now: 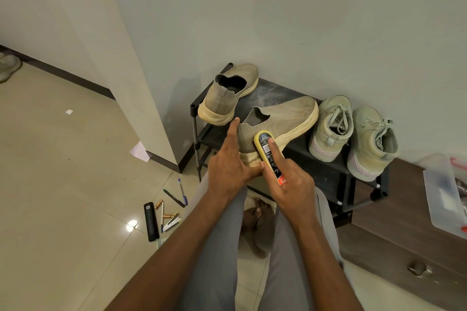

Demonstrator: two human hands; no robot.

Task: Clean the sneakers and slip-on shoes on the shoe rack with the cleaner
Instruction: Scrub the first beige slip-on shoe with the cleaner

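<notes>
So, here's where I'm at: my left hand is wrapped around the heel end of the beige slip-on shoe, palm against the back of it, fingers curled under the sole, with the index finger sticking up straight past the heel collar. That shoe sits on the top shelf of the black shoe rack, toe pointing toward the wall, heel hanging out over the front edge toward me.

My right hand is gripping the cleaner — a yellow-edged oval applicator with a dark label on its back. Index finger lies flat along the label, thumb pinches the left edge, and the rest of the fingers curl round the lower end. The cleaner's face is pressed against the side of the slip-on near the heel, just above the sole line. Can't see the sponge side from here.

The other slip-on stands at the left end of the rack, heel toward me, apart from the one I'm holding. On the right end there's the pair of pale green sneakers side by side, heels out, the nearer one just beside the toe of my shoe.

Down on the tiled floor left of my legs — a few pens, a black remote-looking thing and some small bits. A clear plastic box sits on the wooden cabinet at far right.
</notes>
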